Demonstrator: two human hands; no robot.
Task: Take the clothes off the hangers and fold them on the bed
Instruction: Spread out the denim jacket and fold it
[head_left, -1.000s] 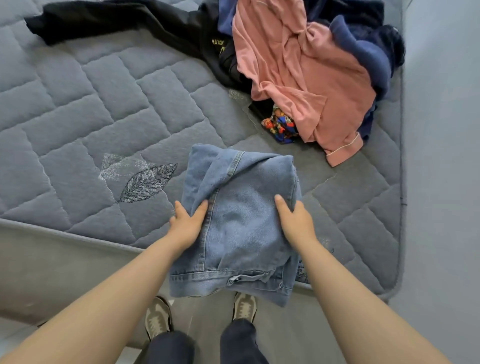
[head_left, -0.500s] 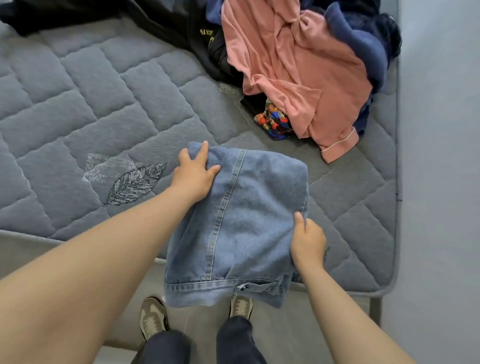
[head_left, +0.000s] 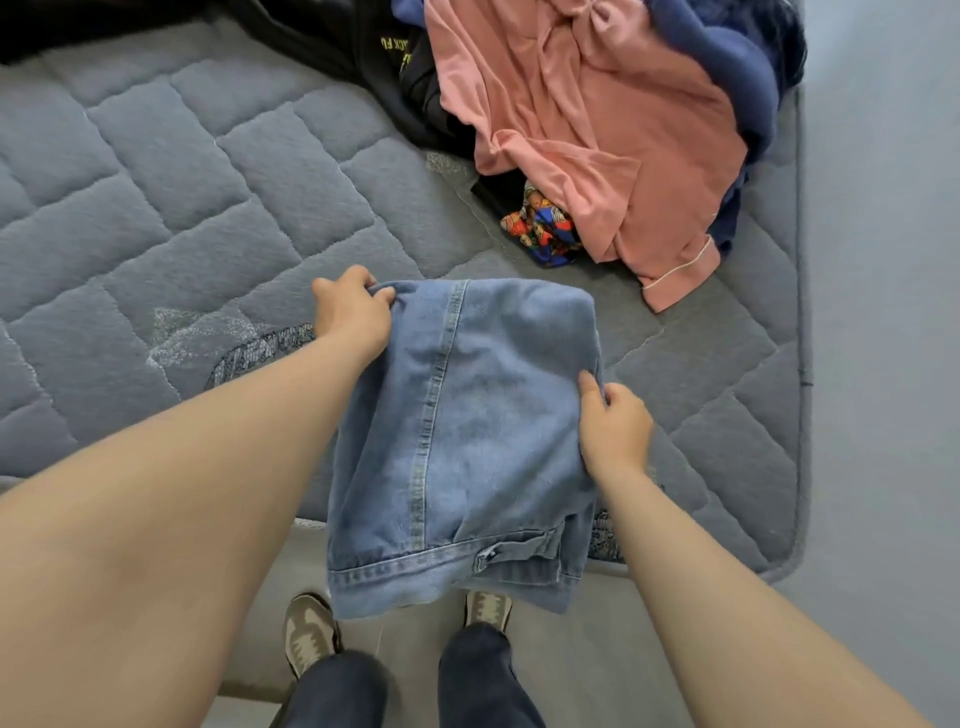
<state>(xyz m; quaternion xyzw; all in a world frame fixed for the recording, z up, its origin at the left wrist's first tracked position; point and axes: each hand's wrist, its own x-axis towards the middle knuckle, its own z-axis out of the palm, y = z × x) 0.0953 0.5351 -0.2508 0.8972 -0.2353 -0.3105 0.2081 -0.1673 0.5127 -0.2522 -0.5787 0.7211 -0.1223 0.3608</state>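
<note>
My left hand (head_left: 350, 312) pinches the denim (head_left: 467, 441) at its far corner, right hand (head_left: 613, 431) grips its right edge; folded, it overhangs the bed (head_left: 156, 208), so I should slide it inward, keeping layers square

**Folded garment at the near edge, heap behind and to the right**

The folded garment (head_left: 467, 441) lies on the bed (head_left: 208, 208), its near end hanging over the bed's near side above the shoes (head_left: 309, 631) on the floor. The left hand (head_left: 353, 312) grips its far left corner and the right hand (head_left: 615, 431) holds its right edge. Behind it to the right, apart from it, lies a heap of clothes (head_left: 597, 114), with a small bundle (head_left: 543, 228) at the heap's near edge and one garment (head_left: 311, 31) trailing left
</note>
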